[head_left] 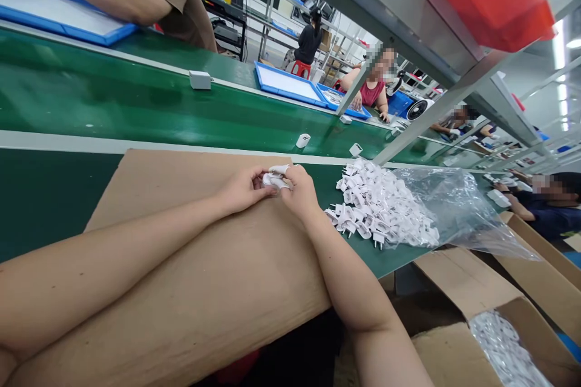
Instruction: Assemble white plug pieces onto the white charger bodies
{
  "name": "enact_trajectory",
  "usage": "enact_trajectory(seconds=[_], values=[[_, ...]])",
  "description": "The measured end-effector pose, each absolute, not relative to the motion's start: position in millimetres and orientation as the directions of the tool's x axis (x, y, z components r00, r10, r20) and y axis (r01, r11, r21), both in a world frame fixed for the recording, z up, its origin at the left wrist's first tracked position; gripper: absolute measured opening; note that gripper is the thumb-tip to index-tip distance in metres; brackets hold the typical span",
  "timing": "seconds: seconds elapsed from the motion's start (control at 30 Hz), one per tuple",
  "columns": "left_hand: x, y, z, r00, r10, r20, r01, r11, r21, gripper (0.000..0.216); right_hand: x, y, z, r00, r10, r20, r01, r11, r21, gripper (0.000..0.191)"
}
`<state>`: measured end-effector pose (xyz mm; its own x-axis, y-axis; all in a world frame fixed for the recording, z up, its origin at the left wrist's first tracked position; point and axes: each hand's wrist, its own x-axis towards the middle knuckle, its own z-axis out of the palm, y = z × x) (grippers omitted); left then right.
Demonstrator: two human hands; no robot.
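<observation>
My left hand (242, 189) and my right hand (298, 191) meet over a brown cardboard sheet (190, 290), both pinched on a small white plug part (273, 180). White finger cots cover some fingertips of my right hand. Just right of my right hand lies a heap of white plug parts (379, 208) with metal prongs, spilling from a clear plastic bag (458, 205).
A green conveyor belt (113, 97) runs behind, carrying small white pieces (302, 140) and a white box (200, 79). Blue trays (285, 84) lie on the far side, where other people work. Cardboard boxes (476, 320) with bagged parts stand at lower right. A metal shelf frame (422, 115) slants overhead.
</observation>
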<state>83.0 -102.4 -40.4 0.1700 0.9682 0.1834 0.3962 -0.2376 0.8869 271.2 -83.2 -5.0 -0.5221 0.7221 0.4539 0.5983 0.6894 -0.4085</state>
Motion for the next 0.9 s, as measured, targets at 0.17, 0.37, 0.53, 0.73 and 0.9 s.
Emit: enact_trajectory(seconds=[0.17,0.37,0.53,0.73,0.9], values=[[84.0,-106.2,-36.6,0.182,0.965,0.187,0.439,-0.249,0.863,0.041,267.0,-86.0,-1.4,-0.514,0.764,0.39,0.686,0.639,-0.347,0.045],[85.7,-112.2,-23.7,0.197,0.955,0.221,0.716,-0.294,0.633,0.035,260.5,-93.4,8.5,-0.457,0.827,0.327,0.741,0.558,-0.375,0.042],[86.3,-113.0,-20.9,0.201,0.957,0.21,0.759,-0.288,0.584,0.04,262.8,-86.0,-0.8,-0.391,0.873,0.293,0.634,0.486,-0.602,0.049],[59.1,-71.1,-18.9,-0.033,0.986,0.163,0.63,-0.106,0.769,0.048,316.2,-65.5,8.1,-0.083,0.969,0.234,0.881,0.181,-0.436,0.052],[2.7,-17.3,-12.1,-0.353,0.912,0.208,0.752,0.144,0.643,0.057,359.7,-53.8,17.3,0.302,0.949,0.087,0.953,-0.299,-0.052,0.042]])
